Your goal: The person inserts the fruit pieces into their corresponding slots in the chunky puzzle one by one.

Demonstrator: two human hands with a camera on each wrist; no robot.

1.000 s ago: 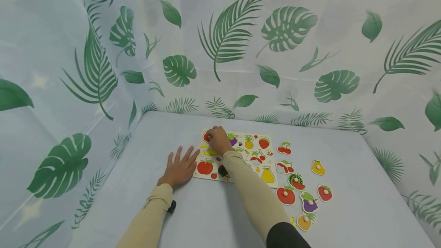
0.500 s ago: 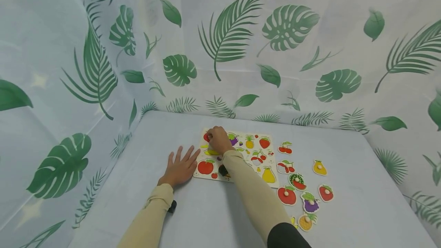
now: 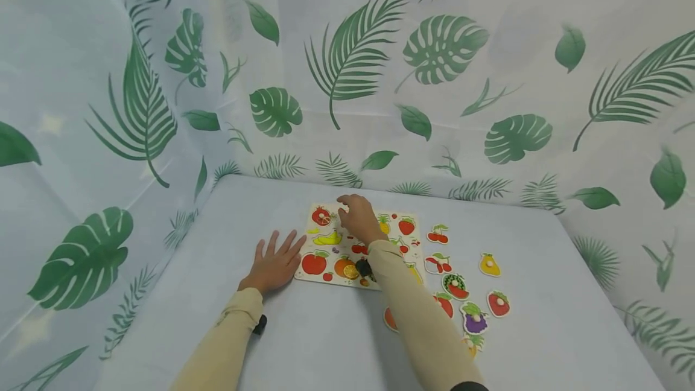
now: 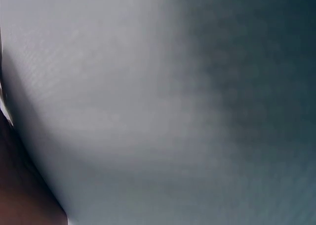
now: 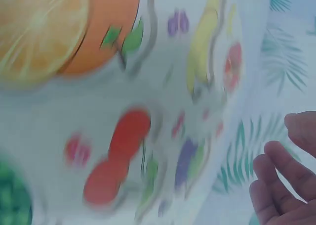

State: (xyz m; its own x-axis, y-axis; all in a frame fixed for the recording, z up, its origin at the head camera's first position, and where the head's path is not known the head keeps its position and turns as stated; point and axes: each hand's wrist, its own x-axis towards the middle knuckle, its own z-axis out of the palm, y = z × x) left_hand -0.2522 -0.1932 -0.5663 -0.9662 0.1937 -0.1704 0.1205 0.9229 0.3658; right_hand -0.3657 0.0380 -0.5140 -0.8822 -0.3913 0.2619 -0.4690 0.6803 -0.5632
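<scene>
A white fruit puzzle board (image 3: 335, 280) lies on the table. My left hand (image 3: 274, 264) rests at its left edge, palm down with fingers spread. My right hand (image 3: 359, 217) hovers over the board's back part, fingers loosely bent and holding nothing; in the right wrist view the fingers (image 5: 279, 185) stand apart. Just left of it the red pomegranate (image 3: 321, 216) shows in the back left corner, with the yellow bananas (image 3: 328, 239) in front. A red apple (image 3: 314, 263) and an orange (image 3: 343, 267) appear along the near edge. The right wrist and forearm hide part of the board.
Knobbed fruit pieces lie right of the board: cherries (image 3: 437, 235), a pear (image 3: 490, 265), a watermelon (image 3: 455, 286), a strawberry (image 3: 498, 303) and grapes (image 3: 475, 321) among them. A red piece (image 3: 390, 320) sticks out beside the right forearm. A leaf-print curtain (image 3: 347, 137) stands behind the table.
My right hand has come away from the pomegranate in the board's corner and shifted right, its fingers loosened. The left hand stays on the edge. The head view has turned slightly.
</scene>
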